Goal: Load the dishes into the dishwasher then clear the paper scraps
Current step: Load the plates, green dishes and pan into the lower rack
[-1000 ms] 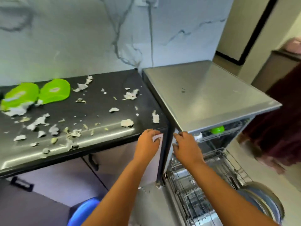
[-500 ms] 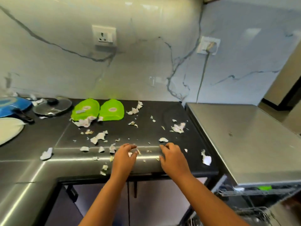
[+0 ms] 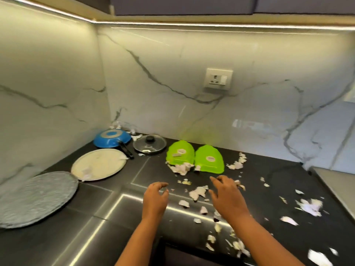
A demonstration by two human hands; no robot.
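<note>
Since half a second ago the view has swung left off the dishwasher, and both hands have lifted from the front edge of the table to hover further in; left hand point(image 3: 155, 198) and right hand point(image 3: 227, 196) are both released, fingers loosely curled, grasping nothing. The two green dishes point(image 3: 195, 157) lie face-down side by side directly beyond the hands, above centre of frame, the right hand nearer one and the left hand nearer the other. Paper scraps point(image 3: 197, 191) lie between and right of the hands; my judgement is a straight forward reach comes next.
</note>
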